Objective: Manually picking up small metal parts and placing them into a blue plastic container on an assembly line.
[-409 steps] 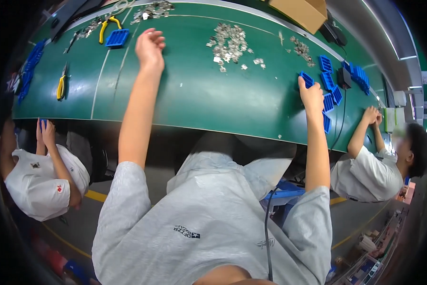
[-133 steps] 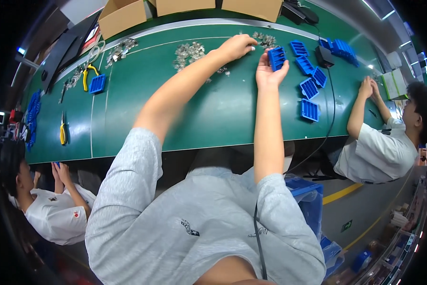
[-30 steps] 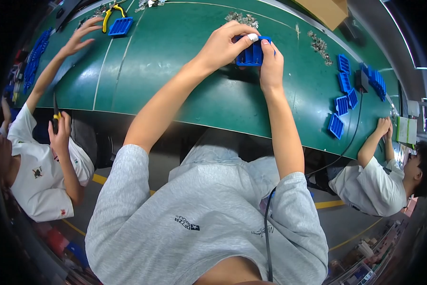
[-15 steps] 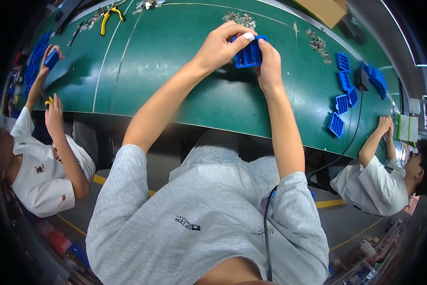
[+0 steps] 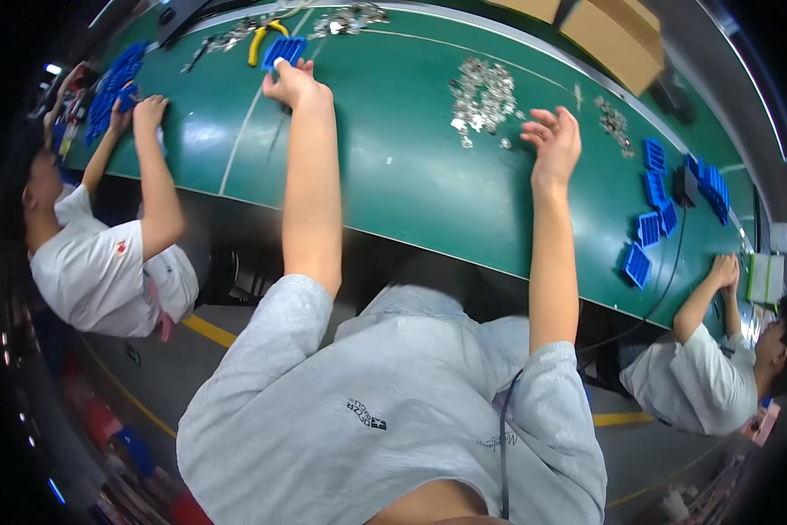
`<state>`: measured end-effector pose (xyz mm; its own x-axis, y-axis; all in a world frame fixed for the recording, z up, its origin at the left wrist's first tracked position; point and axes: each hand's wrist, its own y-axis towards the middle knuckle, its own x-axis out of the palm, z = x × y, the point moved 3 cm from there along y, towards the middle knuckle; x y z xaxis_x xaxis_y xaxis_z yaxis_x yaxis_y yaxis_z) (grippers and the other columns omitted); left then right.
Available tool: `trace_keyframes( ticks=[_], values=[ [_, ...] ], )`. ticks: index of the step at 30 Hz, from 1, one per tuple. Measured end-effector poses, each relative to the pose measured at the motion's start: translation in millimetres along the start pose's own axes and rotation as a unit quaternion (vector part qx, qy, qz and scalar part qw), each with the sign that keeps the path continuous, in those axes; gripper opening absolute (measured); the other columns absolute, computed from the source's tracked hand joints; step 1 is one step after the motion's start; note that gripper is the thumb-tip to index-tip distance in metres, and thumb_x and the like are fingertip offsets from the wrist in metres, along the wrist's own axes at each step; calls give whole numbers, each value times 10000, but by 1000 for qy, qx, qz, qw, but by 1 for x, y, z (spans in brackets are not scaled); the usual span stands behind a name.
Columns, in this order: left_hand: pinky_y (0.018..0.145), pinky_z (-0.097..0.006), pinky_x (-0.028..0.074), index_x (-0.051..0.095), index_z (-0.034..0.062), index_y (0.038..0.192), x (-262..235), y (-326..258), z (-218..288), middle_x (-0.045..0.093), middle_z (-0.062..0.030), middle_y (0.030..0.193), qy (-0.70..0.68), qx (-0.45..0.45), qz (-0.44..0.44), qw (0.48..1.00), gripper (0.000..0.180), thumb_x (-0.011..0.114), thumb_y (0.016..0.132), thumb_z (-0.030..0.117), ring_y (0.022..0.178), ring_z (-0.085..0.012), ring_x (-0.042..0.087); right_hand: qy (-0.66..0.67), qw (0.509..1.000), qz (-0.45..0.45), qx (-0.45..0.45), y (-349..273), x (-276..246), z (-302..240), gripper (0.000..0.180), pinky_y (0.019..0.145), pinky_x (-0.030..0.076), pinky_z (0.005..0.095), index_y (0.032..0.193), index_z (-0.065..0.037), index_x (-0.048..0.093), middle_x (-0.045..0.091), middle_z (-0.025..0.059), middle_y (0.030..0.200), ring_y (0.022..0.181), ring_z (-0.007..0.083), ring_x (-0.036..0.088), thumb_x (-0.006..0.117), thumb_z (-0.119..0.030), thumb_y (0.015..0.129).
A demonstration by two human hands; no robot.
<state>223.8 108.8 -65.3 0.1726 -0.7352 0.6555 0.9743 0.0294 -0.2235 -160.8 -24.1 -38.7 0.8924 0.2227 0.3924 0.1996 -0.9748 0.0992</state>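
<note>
While a small red patch marks a neighbour's white sleeve, dark prints cross the wearer's grey shirt. Bunched blue trays lie far left. Beside yellow-handled pliers, a slotted blue tray is at the far side of the green table, the left hand at its near edge, fingers partly curled; whether they grip it, and what it contains, cannot be told. Right of a shiny metal heap, the right hand hangs empty, fingers loosely half-bent. Beyond are a cardboard box and five slotted trays, contents unclear
</note>
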Motion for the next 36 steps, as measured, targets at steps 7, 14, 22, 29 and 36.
trace_keyframes(
  ticks=[7, 14, 22, 29, 36],
  values=[
    [647, -363, 540, 192, 124, 1366, 1, 6, -25, 462, -144, 1221, -37, -79, -2, 996, 656, 595, 851, 67, 987, -272, 598, -30, 992, 75, -99, 0, -13, -13, 285, 521, 516, 278, 1191, 13, 391, 632, 166, 886, 651, 191, 622, 492, -73, 939],
    [550, -298, 457, 393, 80, 1182, 9, -17, -27, 585, -122, 1036, 77, -101, -180, 975, 286, 496, 916, 111, 771, -243, 635, -342, 883, 231, -222, -51, -68, -89, 296, 819, 467, 316, 1128, 31, 504, 619, 141, 1027, 925, 218, 589, 573, -99, 872],
    [523, -279, 454, 307, 57, 1229, 35, -70, -35, 499, -127, 1054, 116, -112, -231, 960, 465, 569, 845, 55, 734, -205, 611, -775, 566, 269, 83, -128, -209, -135, 756, 925, 444, 486, 1261, 9, 507, 613, 254, 1123, 1063, 408, 584, 618, -577, 797],
    [538, -223, 444, 538, 19, 1073, 42, -116, -36, 648, -99, 939, 159, -88, -387, 904, 208, 513, 880, 93, 700, -134, 598, -683, 694, 122, -190, -134, -151, -109, 655, 865, 470, 392, 1298, 36, 399, 553, 221, 1130, 1010, 338, 588, 749, -183, 790],
    [687, -295, 483, 663, 34, 984, 43, -163, -35, 649, -102, 852, 372, 209, -579, 695, 203, 538, 882, 157, 735, -171, 604, -149, 986, -26, 70, -65, -67, -72, 438, 750, 550, 318, 1214, 51, 466, 594, 144, 1080, 907, 213, 626, 662, -127, 865]
  ],
)
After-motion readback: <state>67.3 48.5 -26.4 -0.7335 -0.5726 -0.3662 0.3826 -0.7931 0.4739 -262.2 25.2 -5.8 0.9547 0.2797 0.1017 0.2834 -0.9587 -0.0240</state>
